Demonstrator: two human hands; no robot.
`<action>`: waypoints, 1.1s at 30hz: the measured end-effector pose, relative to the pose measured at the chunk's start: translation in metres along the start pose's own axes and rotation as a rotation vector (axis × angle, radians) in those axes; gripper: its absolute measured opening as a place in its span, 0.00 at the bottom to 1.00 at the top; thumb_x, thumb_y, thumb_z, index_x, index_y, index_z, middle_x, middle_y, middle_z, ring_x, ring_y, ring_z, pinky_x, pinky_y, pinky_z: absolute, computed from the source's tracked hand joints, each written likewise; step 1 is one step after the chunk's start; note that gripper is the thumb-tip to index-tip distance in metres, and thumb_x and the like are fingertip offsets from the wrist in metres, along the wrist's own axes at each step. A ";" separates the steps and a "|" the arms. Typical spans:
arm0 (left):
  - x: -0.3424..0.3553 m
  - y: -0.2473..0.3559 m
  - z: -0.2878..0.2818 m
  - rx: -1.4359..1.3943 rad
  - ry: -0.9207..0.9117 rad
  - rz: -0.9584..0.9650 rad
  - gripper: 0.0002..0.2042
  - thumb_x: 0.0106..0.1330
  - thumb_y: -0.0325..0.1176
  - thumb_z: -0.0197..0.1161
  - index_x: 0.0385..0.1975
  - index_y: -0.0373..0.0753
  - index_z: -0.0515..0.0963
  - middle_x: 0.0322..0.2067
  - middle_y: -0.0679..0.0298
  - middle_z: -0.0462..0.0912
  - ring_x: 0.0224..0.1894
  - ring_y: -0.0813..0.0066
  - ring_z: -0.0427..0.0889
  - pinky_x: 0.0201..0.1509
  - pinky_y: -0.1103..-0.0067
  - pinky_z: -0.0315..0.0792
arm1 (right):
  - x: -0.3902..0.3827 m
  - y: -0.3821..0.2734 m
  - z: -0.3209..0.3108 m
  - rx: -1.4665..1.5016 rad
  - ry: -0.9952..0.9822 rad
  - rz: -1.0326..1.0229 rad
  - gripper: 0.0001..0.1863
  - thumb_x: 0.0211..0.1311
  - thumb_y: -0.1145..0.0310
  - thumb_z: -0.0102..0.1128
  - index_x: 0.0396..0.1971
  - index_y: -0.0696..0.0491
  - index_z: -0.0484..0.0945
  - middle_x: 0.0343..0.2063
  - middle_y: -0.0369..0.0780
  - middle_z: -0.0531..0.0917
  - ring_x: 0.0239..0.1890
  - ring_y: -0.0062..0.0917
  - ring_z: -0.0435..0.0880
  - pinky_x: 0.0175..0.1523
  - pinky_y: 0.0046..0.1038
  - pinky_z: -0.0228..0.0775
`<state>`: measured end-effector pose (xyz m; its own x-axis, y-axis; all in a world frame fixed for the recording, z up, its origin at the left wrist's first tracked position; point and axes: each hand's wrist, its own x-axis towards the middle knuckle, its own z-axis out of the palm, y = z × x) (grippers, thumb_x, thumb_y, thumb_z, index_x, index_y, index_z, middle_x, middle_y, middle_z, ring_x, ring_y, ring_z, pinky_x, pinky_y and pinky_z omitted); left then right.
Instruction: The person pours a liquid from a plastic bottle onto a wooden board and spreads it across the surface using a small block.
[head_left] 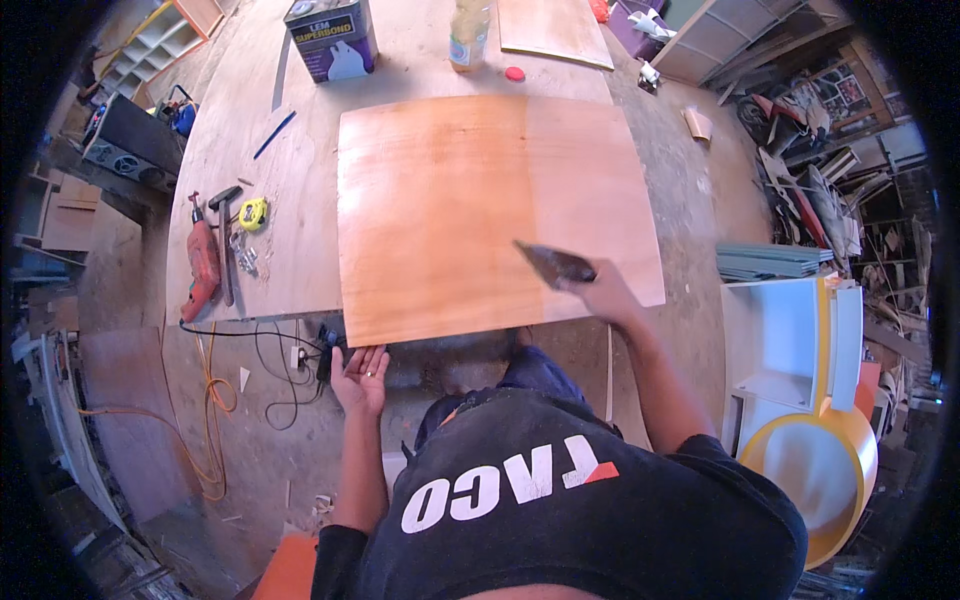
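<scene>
A thin wooden board [440, 220] lies on the worktable, its near edge overhanging the table's front. The left and middle of it are darker orange and glossy, as if coated; the right part is paler and pinkish. My right hand [604, 292] is closed around a dark flat spreader [556, 264], whose tip points left over the board near the border between the two tones. Whether the blade touches the surface I cannot tell. My left hand [362, 382] is palm up at the board's near left edge, fingers apart and holding nothing.
On the table [300, 180] are a red drill [203, 262], a hammer [226, 250], a yellow tape measure [254, 214] and a blue pen [274, 135]. Behind the board stand a purple-black can [332, 42] and a bottle [468, 38], beside a red cap [515, 74]. Cables [215, 400] trail below left.
</scene>
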<state>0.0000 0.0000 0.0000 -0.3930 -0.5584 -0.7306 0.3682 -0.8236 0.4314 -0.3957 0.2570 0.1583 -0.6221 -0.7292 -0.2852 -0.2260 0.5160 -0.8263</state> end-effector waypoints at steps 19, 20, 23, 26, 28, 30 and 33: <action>-0.054 -0.122 0.111 0.650 0.885 0.971 0.14 0.77 0.40 0.58 0.40 0.34 0.80 0.37 0.67 0.76 0.40 0.79 0.71 0.42 0.75 0.67 | 0.162 0.078 -0.118 -0.819 0.012 -0.510 0.19 0.60 0.71 0.62 0.52 0.42 0.85 0.48 0.35 0.84 0.53 0.38 0.80 0.53 0.39 0.77; -0.052 -0.132 0.122 0.652 0.833 1.006 0.13 0.77 0.38 0.58 0.39 0.33 0.80 0.37 0.67 0.75 0.41 0.79 0.71 0.42 0.76 0.67 | 0.143 0.078 -0.133 -0.786 -0.041 -0.506 0.20 0.59 0.71 0.62 0.52 0.43 0.85 0.47 0.35 0.84 0.52 0.38 0.80 0.53 0.40 0.77; -0.038 -0.152 0.154 0.709 0.667 1.148 0.11 0.77 0.35 0.59 0.36 0.33 0.79 0.36 0.67 0.75 0.38 0.78 0.71 0.41 0.77 0.67 | 0.094 0.093 -0.180 -0.566 0.141 -0.405 0.18 0.57 0.71 0.63 0.48 0.45 0.86 0.45 0.37 0.86 0.51 0.40 0.80 0.55 0.43 0.75; -0.027 -0.168 0.194 0.668 0.496 1.305 0.09 0.77 0.33 0.60 0.40 0.33 0.78 0.35 0.68 0.77 0.36 0.78 0.71 0.40 0.77 0.66 | 0.054 0.124 -0.229 -0.511 0.333 -0.288 0.22 0.55 0.77 0.61 0.51 0.46 0.86 0.45 0.40 0.86 0.50 0.38 0.81 0.55 0.39 0.75; -0.026 -0.179 0.233 0.794 0.474 1.255 0.09 0.76 0.33 0.61 0.40 0.32 0.79 0.38 0.64 0.76 0.39 0.75 0.72 0.43 0.76 0.67 | 0.031 0.164 -0.263 -0.473 0.443 -0.249 0.23 0.55 0.79 0.61 0.52 0.47 0.86 0.46 0.41 0.86 0.50 0.39 0.82 0.56 0.38 0.75; -0.033 -0.189 0.275 0.893 0.468 1.258 0.07 0.74 0.31 0.62 0.39 0.34 0.79 0.39 0.62 0.75 0.40 0.73 0.73 0.43 0.75 0.66 | 0.016 0.206 -0.291 -0.431 0.502 -0.164 0.22 0.56 0.80 0.61 0.52 0.49 0.86 0.46 0.43 0.87 0.50 0.39 0.82 0.56 0.38 0.74; -0.047 -0.202 0.325 1.051 0.424 1.357 0.06 0.72 0.30 0.63 0.39 0.34 0.78 0.39 0.63 0.74 0.40 0.73 0.73 0.43 0.75 0.66 | 0.008 0.223 -0.322 -0.393 0.552 -0.083 0.19 0.59 0.79 0.62 0.51 0.52 0.85 0.45 0.44 0.87 0.49 0.40 0.84 0.56 0.38 0.74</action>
<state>-0.3296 0.1607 0.1192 -0.0106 -0.9178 0.3969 -0.4945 0.3498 0.7957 -0.6929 0.5113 0.1279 -0.8584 -0.4915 0.1472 -0.4802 0.6688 -0.5675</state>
